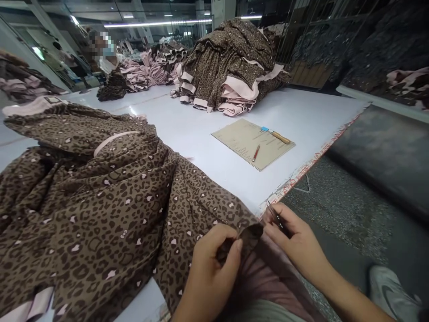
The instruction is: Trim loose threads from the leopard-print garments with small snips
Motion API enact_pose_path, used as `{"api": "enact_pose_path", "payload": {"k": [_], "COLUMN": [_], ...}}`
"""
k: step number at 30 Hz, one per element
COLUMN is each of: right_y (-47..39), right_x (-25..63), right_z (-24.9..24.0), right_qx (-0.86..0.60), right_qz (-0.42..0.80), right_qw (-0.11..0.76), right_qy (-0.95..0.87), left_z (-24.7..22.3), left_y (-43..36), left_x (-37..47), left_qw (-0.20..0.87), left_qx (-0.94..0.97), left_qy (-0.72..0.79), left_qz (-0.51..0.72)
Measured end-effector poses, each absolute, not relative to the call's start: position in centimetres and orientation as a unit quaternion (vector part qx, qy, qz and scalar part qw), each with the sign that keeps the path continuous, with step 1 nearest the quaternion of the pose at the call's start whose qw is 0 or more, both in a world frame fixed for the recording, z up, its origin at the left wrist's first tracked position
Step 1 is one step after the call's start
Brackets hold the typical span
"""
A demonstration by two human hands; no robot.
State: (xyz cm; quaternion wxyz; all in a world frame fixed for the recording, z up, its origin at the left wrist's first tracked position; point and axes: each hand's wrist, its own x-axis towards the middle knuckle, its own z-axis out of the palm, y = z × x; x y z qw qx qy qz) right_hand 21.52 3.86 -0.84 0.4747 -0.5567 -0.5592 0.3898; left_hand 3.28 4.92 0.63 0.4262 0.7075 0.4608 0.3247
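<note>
- So, white table (321,107), stretching out ahead
- Leopard cloth (110,201) bunched across its left and near side, edge coming right up to the hands
- Board (231,138) lying flat on the table, beyond the hands
- Left hand (214,259) pinched closed, thumb and fingers on the cloth's edge
- Right hand (296,237) loosely curled round a dark tool (276,216), can't tell if it's touching cloth
- Red pen (256,153) on the board

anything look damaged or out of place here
Yes: the reddish strip along the right edge of the white table looks worn, its margin ragged against the smooth top. No obvious tear shows in the leopard-print fabric.
</note>
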Motion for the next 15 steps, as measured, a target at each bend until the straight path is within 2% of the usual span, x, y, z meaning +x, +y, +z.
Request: {"api": "enact_pose_path", "payload": {"k": [2, 6, 8, 10, 12, 15], "right_y": [3.9, 4.2, 4.2, 4.1, 3.7, 3.1], "right_x": [20.7, 19.6, 19.4, 19.4, 19.3, 19.1], "right_z": [-1.1, -1.4, -1.4, -1.2, -0.8, -0.3], "right_qx": [-0.560, -0.584, -0.563, -0.542, -0.521, -0.506], "right_qz": [0.393, 0.359, 0.355, 0.346, 0.332, 0.324], "right_qw": [0.462, 0.339, 0.315, 0.334, 0.349, 0.315], "right_qy": [-0.564, -0.645, -0.676, -0.690, -0.704, -0.735], "left_z": [1.4, 2.0, 2.0, 1.6, 0.9, -0.4], "left_y": [3.9, 2.4, 2.1, 2.0, 2.1, 2.3], "left_x": [2.3, 1.2, 0.8, 0.3, 0.1, 0.2], "left_qw": [0.427, 0.367, 0.359, 0.339, 0.300, 0.273], "left_qx": [0.679, 0.644, 0.642, 0.675, 0.719, 0.723], "left_qy": [0.460, 0.476, 0.470, 0.488, 0.531, 0.591], "left_qz": [0.382, 0.474, 0.487, 0.436, 0.333, 0.230]}}
